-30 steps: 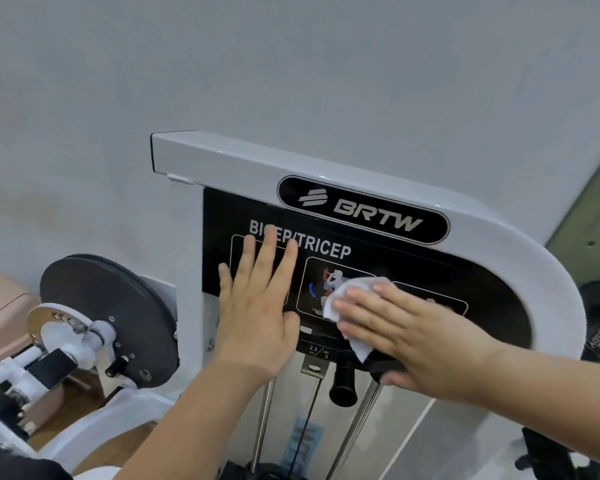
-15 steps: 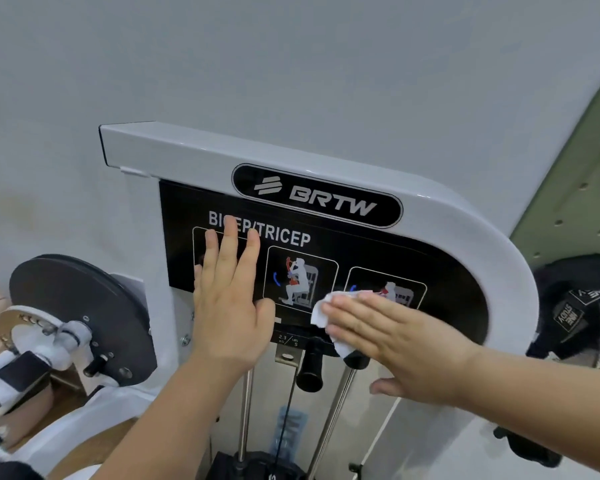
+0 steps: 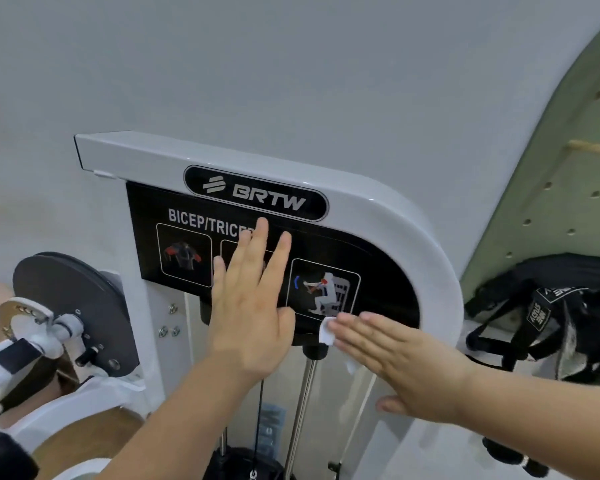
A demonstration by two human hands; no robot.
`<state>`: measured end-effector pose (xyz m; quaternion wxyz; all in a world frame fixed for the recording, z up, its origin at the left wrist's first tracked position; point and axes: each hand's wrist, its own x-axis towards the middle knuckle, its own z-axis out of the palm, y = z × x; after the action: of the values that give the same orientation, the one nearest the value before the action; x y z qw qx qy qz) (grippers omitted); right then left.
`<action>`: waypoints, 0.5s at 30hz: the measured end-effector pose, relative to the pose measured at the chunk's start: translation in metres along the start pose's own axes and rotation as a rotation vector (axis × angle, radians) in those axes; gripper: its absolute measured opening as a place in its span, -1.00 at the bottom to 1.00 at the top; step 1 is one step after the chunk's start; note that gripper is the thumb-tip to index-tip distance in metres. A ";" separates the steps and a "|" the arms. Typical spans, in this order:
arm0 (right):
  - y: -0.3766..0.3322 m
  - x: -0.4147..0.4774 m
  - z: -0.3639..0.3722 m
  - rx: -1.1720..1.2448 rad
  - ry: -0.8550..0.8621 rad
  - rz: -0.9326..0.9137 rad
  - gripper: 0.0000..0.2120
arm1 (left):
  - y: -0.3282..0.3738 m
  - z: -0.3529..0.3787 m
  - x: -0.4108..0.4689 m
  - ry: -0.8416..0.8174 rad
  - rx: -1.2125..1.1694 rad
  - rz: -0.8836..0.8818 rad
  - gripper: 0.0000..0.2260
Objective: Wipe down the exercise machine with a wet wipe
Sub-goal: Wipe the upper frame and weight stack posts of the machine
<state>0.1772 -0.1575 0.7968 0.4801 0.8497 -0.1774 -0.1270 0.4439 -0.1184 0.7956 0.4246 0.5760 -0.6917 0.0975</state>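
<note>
The white exercise machine frame (image 3: pixel 413 216) arches over a black BICEP/TRICEP instruction panel (image 3: pixel 381 271) under a BRTW badge. My left hand (image 3: pixel 250 306) lies flat, fingers spread, on the middle of the panel and covers the centre picture. My right hand (image 3: pixel 406 365) presses a white wet wipe (image 3: pixel 326 330) flat against the panel's lower right edge, just below the right picture. Only a corner of the wipe shows past my fingertips; the remainder is under my palm.
A dark round cam disc (image 3: pixel 73 306) with white fittings sits at the left. Chrome guide rods (image 3: pixel 302 407) and a black pin knob (image 3: pixel 314 351) hang below the panel. Black straps and a bag (image 3: pixel 551 317) hang on a green pegboard (image 3: pixel 551 209) at the right. A grey wall stands behind.
My right hand has slid the wipe rightward and down along the panel. My left hand shifted right from the first picture to the middle one. The view moved.
</note>
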 end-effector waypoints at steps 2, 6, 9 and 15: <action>0.020 -0.010 -0.005 -0.019 0.091 0.085 -0.02 | 0.013 0.002 -0.001 0.009 0.017 0.011 -0.12; 0.084 -0.024 -0.024 -0.035 0.338 0.433 -0.05 | 0.047 0.002 0.005 0.073 -0.004 0.026 -0.13; 0.084 -0.035 -0.016 0.129 0.352 0.517 0.01 | 0.074 0.005 0.013 0.083 0.017 0.038 -0.15; 0.002 -0.058 0.035 0.335 0.364 0.454 0.01 | 0.112 0.027 0.010 -0.042 0.121 0.006 -0.13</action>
<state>0.1109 -0.1614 0.7835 0.3736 0.8643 -0.2919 0.1681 0.3321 -0.1067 0.8251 0.3739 0.6007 -0.6950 0.1283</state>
